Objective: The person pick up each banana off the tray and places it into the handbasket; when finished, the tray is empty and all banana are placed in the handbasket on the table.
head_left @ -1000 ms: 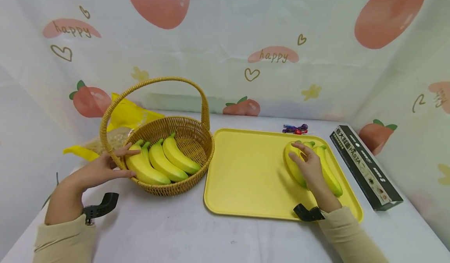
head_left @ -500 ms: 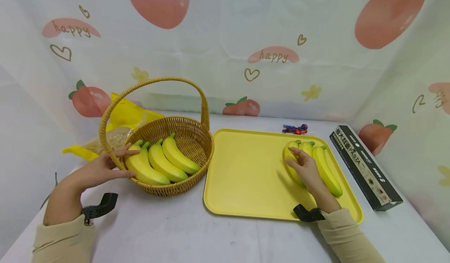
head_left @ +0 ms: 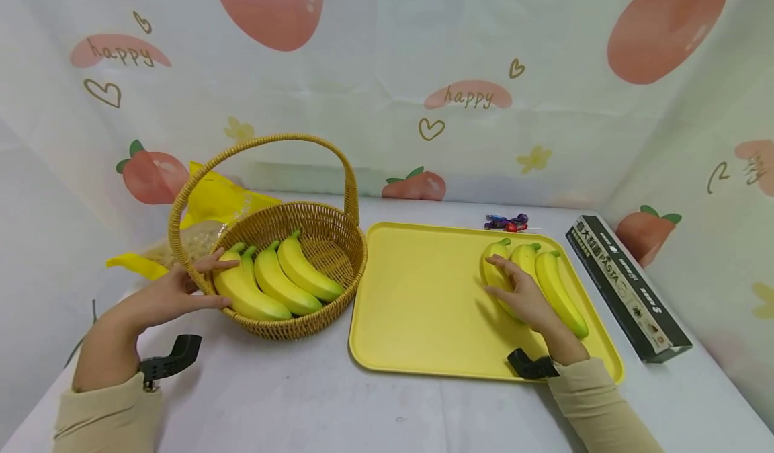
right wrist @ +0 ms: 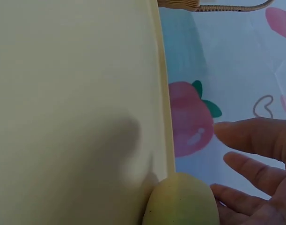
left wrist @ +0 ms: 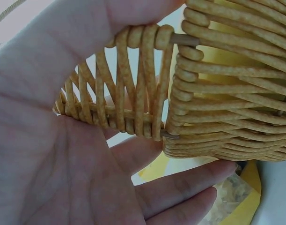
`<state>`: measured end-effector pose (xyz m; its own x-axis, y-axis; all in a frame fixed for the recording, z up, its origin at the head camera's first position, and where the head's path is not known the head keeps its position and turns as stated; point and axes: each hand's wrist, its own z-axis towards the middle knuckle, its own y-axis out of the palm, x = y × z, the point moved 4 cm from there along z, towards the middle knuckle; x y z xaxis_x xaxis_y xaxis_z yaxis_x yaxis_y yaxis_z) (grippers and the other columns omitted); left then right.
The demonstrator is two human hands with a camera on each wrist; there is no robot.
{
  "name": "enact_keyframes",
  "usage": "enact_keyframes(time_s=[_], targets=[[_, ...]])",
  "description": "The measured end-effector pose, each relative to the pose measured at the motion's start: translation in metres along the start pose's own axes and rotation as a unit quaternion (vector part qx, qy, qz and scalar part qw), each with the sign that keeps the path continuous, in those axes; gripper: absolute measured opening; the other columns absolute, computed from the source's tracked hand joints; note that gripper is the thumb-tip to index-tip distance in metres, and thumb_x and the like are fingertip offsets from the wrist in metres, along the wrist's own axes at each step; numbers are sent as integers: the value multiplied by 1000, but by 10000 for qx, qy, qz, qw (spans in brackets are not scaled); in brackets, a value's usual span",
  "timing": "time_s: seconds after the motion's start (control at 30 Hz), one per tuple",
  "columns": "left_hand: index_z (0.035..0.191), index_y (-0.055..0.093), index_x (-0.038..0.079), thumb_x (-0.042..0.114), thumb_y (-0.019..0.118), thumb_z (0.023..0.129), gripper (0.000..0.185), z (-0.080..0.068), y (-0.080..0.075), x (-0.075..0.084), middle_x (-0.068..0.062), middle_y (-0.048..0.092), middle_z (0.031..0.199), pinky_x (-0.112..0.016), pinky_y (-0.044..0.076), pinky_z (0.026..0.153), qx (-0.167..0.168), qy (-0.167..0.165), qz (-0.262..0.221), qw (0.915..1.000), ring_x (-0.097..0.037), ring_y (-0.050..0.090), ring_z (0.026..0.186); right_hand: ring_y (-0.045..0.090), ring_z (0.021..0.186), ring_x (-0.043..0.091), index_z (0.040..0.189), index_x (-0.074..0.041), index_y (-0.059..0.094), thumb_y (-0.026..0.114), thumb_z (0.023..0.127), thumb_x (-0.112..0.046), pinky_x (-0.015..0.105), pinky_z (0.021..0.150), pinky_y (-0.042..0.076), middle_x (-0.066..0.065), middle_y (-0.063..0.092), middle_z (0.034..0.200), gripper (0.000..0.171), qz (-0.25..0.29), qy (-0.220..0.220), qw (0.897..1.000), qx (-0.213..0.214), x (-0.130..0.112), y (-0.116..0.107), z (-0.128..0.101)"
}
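A wicker basket (head_left: 357, 251) with a tall handle holds three yellow bananas (head_left: 281, 281). My left hand (head_left: 181, 292) rests flat against the basket's left side, one finger over the rim, the others straight. The left wrist view shows my palm (left wrist: 54, 140) against the weave of the basket (left wrist: 227, 93). On the yellow tray (head_left: 423, 292) lies a bunch of three bananas (head_left: 559, 288). My right hand (head_left: 517, 292) lies loosely on the leftmost one. In the right wrist view, relaxed, spread fingers (right wrist: 255, 136) sit beside a banana end (right wrist: 180, 201) at the edge of the tray (right wrist: 72, 117).
A long black pasta box (head_left: 625, 285) lies right of the tray. Small candy wrappers (head_left: 506, 222) sit behind it. A yellow bag (head_left: 211, 204) and a clear grain-filled packet (head_left: 193, 238) lie behind the basket. A fruit-printed cloth backs the white table.
My right hand has slid back and left off the top of the bunch, uncovering the bananas on the tray. The left hand and basket have stayed put.
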<state>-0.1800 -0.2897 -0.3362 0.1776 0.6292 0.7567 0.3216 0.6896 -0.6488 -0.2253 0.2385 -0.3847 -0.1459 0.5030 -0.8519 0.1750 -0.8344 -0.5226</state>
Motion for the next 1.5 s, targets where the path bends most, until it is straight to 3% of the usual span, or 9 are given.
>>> enact_keyframes(time_s=[0.2, 0.37, 0.7, 0.9, 1.1, 1.33, 1.5], targets=[[139, 41, 8, 18, 67, 85, 60, -1, 0, -1, -33, 9, 150, -69, 29, 95, 6, 4, 14, 10000, -56, 13, 134, 6, 140, 47, 139, 5, 34, 56, 88, 2, 65, 108, 11, 27, 14, 152, 56, -129, -105, 9992, -351, 5, 5, -2], [139, 41, 8, 18, 67, 85, 60, -1, 0, 0, -32, 8, 151, -69, 28, 96, 5, -62, -13, 10000, -55, 13, 134, 3, 141, 46, 140, 5, 32, 54, 87, 8, 63, 109, 11, 27, 8, 153, 57, -158, -241, 9983, -506, 7, 8, -2], [139, 42, 8, 16, 67, 85, 60, -1, -1, -2, -33, 9, 151, -70, 28, 96, 9, 14, -26, 10000, -55, 13, 134, -6, 140, 45, 146, 9, 7, 50, 90, 5, 60, 109, 8, 27, -10, 152, 71, 39, -77, 9961, -878, 5, 10, -3], [138, 42, 8, 18, 67, 85, 60, -1, 0, -1, -33, 10, 150, -69, 28, 96, 23, 4, -8, 10000, -55, 13, 134, 0, 140, 45, 144, 12, 4, 53, 90, -3, 58, 109, 11, 31, -1, 151, 75, -320, 179, 9950, -927, 7, 11, -1], [139, 42, 9, 19, 67, 85, 60, -1, 0, -1, -33, 11, 150, -68, 30, 96, -3, -43, 1, 10000, -54, 15, 134, 5, 140, 45, 145, 10, 7, 53, 91, -6, 58, 110, 16, 30, 5, 152, 73, -515, 198, 9942, -927, 8, 12, 0], [139, 42, 8, 16, 67, 85, 59, -1, 0, 0, -33, 11, 150, -69, 29, 96, 20, 11, 0, 10000, -54, 14, 134, 13, 139, 45, 145, 8, 8, 57, 93, -21, 58, 109, 22, 30, 10, 151, 78, -1079, 183, 9908, -799, 8, 13, -1], [138, 42, 8, 16, 67, 85, 60, 0, 0, 0, -33, 8, 151, -69, 27, 97, 5, 0, -70, 10000, -54, 11, 135, 10, 139, 46, 146, 7, 6, 56, 93, -22, 59, 110, 18, 29, 7, 152, 78, -971, 157, 9914, -864, 8, 14, -1]])
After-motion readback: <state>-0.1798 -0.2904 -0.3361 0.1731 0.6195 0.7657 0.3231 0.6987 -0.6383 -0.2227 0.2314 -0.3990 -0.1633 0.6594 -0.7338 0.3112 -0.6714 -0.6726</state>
